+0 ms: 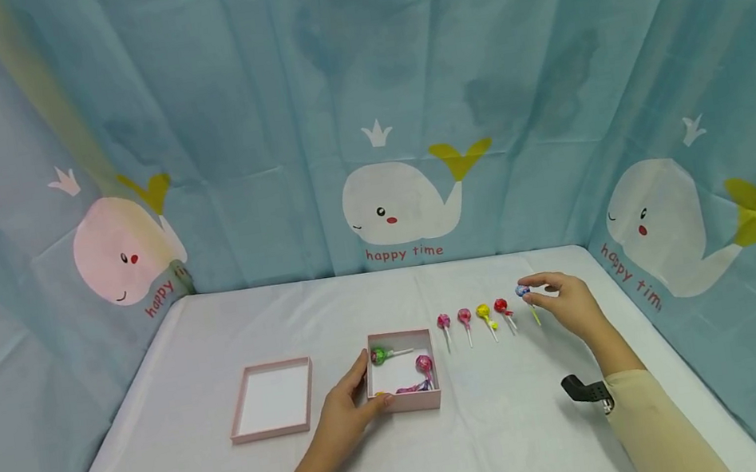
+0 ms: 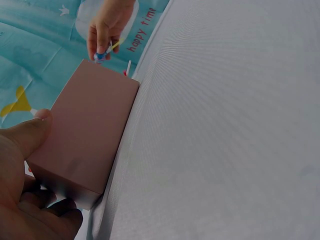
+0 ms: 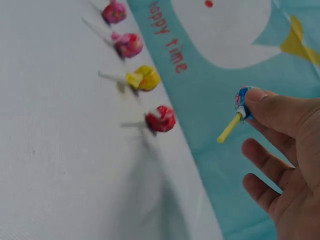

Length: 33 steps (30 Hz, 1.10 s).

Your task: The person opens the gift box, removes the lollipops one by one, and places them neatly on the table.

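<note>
My right hand (image 1: 568, 306) pinches a blue-wrapped lollipop (image 3: 242, 102) by its head between thumb and forefinger, its yellow stick pointing downward. In the right wrist view the remaining fingers are loosely bent below it. To the left, a row of lollipops lies on the cloth: two pink ones (image 1: 444, 321), a yellow one (image 1: 482, 311) and a red one (image 1: 500, 305). My left hand (image 1: 348, 409) grips the left side of a pink open box (image 2: 92, 120), thumb at its front wall. Inside lie a green lollipop (image 1: 379, 356), a pink one (image 1: 424, 364) and partly hidden wrappers.
A pink box lid (image 1: 271, 400) lies on the white tablecloth (image 1: 509, 443), left of the box, its white inside facing up. Behind the table hangs a blue curtain (image 1: 246, 125) with whale prints, which also lines both sides.
</note>
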### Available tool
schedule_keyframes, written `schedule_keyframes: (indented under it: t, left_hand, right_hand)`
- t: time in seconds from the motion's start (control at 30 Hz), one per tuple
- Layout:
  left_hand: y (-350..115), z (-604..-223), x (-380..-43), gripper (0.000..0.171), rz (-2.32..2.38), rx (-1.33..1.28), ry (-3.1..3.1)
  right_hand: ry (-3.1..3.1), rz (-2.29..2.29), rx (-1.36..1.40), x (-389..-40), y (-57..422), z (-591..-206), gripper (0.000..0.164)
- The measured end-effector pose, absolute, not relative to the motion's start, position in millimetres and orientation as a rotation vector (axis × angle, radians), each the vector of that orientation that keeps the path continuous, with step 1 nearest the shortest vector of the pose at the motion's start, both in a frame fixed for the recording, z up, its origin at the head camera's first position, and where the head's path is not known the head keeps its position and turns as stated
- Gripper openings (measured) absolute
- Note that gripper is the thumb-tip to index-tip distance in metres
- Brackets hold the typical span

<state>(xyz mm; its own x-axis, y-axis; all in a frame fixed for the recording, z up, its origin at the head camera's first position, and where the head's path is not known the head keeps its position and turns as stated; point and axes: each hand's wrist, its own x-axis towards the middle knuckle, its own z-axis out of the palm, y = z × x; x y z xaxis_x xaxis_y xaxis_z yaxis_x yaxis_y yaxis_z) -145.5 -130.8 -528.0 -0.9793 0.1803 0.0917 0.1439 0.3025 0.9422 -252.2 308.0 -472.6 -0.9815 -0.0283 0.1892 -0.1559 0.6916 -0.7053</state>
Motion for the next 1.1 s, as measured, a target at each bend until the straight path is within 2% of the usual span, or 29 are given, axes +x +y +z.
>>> schedule_keyframes:
  t: [0.53,1.1]
  left_hand:
    - [-131.5,-529.4,-145.4,0.094,1.820,0.307,2.492]
    - [-130.9,-525.4,-143.7,0.095,1.773,0.299,2.538]
  right_hand:
    - [-2.802,1.366,0.010,-284.1,324.2,-511.7,0.038]
    - [-2.838,1.435,-0.023,-292.5,324.2,-526.6,0.036]
